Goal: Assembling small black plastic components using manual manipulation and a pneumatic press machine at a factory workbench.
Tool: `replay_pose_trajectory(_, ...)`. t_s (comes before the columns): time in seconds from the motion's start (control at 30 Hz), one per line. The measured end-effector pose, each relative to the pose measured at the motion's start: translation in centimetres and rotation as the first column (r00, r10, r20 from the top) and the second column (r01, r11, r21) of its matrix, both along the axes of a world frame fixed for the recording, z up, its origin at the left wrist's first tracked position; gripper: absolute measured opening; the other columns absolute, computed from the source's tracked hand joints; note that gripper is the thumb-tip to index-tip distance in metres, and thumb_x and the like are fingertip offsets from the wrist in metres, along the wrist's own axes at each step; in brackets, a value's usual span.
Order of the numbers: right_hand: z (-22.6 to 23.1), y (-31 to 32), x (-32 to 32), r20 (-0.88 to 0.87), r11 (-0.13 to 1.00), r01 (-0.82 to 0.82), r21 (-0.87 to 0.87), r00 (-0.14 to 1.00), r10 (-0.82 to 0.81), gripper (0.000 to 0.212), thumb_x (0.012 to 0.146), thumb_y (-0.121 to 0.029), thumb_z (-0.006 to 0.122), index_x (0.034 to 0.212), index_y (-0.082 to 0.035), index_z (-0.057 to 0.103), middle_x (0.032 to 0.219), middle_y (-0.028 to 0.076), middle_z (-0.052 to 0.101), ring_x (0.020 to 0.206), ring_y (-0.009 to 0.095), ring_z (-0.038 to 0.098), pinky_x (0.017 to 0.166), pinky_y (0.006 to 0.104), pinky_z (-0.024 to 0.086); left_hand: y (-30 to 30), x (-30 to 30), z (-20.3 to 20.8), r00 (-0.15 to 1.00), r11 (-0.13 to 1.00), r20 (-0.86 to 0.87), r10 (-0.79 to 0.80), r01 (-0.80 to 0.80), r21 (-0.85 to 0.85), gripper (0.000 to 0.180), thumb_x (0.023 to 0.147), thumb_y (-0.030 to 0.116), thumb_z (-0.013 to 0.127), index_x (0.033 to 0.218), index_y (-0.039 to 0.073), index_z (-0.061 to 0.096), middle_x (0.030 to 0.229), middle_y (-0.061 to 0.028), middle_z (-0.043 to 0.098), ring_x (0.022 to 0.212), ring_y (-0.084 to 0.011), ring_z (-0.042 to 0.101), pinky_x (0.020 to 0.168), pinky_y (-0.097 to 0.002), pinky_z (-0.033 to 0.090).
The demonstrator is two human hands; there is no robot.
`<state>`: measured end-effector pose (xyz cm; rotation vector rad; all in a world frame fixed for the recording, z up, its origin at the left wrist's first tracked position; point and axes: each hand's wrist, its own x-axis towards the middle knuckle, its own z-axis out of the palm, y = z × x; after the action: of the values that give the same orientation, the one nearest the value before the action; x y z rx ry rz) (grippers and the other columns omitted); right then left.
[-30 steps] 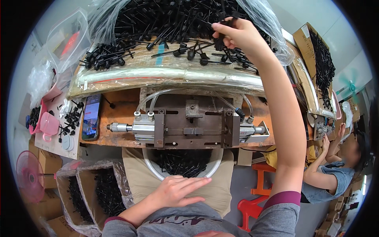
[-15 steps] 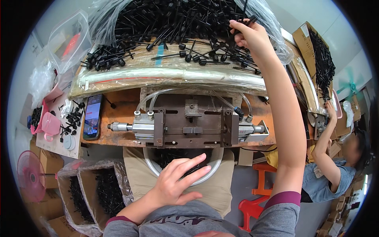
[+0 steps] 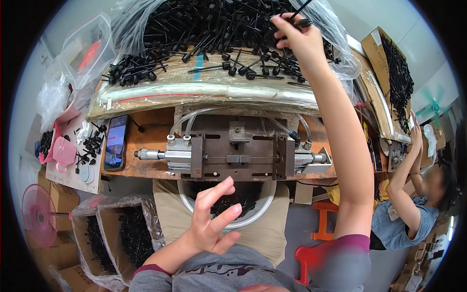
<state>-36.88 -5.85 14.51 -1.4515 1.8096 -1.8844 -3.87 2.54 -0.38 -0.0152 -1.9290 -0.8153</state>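
My right hand (image 3: 307, 46) is over the far right of a big pile of black plastic parts (image 3: 209, 29), thin stems with round knob-like ends. Its fingers are closed around a black stemmed part (image 3: 303, 8), whose stem points up to the right. Over my lap, my left hand (image 3: 211, 221) has its fingers apart and holds nothing. Just beyond it is a white-rimmed round basket (image 3: 265, 209) with black parts inside, partly covered by that hand. Between the pile and my lap sits a metal clamping fixture (image 3: 238, 159) with pneumatic cylinders (image 3: 179, 159) on both sides.
A phone (image 3: 116, 143) lies left of the fixture. Clear air hoses (image 3: 187, 127) arch behind it. Lined boxes (image 3: 99, 228) of black parts and a pink fan (image 3: 39, 214) stand at lower left. A red stool (image 3: 304, 258) and a co-worker (image 3: 408, 209) are at right.
My right hand has shifted slightly left and up over the pile, and the stem in it has tilted right. My left hand has drawn back a little and turned, uncovering more of the basket.
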Motion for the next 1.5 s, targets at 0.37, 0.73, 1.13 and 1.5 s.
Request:
replay_pose_trajectory(0.37, 0.8, 2.7, -1.2, 0.288, 0.986, -0.134, -0.095, 0.945, 0.156, 0.021, 0.094, -0.020, 0.065, 0.102, 0.000, 0.063, 0.088, 0.010, 0.067, 0.071, 0.012, 0.065, 0.066, 0.0236, 0.054, -0.9, -0.2, 1.0, 0.997, 0.993, -0.019, 0.070, -0.071, -0.097, 0.053, 0.092, 0.040, 0.058, 0.133, 0.007, 0.052, 0.137, -0.0285, 0.045, 0.107, -0.0366, 0.055, 0.091, -0.0465, 0.045)
replay_pose_trajectory(0.73, -7.6, 14.5, 15.4, 0.805, 0.879, -0.477, -0.024, 0.512, 0.300, 0.017, 0.098, -0.017, 0.059, 0.100, -0.002, 0.053, 0.088, 0.015, 0.066, 0.054, 0.017, 0.062, 0.048, 0.0262, 0.052, -2.7, -0.6, 3.9, 0.943, 0.962, 0.203, 0.263, -0.239, -0.134, 0.056, 0.061, 0.007, 0.085, 0.114, 0.003, 0.067, 0.122, -0.0148, 0.062, 0.106, -0.0298, 0.060, 0.088, -0.0399, 0.049)
replay_pose_trajectory(1.13, -10.7, 17.6, 16.3, 0.888, 0.897, -0.441, -0.016, 0.407, 0.215, 0.020, 0.099, -0.017, 0.056, 0.108, 0.002, 0.055, 0.092, 0.016, 0.065, 0.058, 0.018, 0.063, 0.052, 0.0288, 0.052, -2.2, -0.1, 2.7, 0.975, 0.990, 0.222, 0.007, -0.037, 0.135, 0.036, 0.062, 0.007, 0.085, 0.097, 0.007, 0.075, 0.105, -0.0068, 0.069, 0.087, -0.0232, 0.065, 0.077, -0.0336, 0.050)
replay_pose_trajectory(1.5, -11.4, 20.7, 15.5, 0.736, 0.981, -0.194, -0.014, 0.662, 0.141, 0.016, 0.101, -0.013, 0.051, 0.105, 0.002, 0.053, 0.089, 0.019, 0.065, 0.053, 0.015, 0.057, 0.047, 0.0245, 0.047, -2.2, -1.6, 0.2, 0.861, 0.971, 0.462, 0.214, -0.138, -0.193, 0.029, 0.066, 0.007, 0.078, 0.093, 0.004, 0.068, 0.126, -0.0117, 0.064, 0.093, -0.0268, 0.065, 0.082, -0.0354, 0.052)
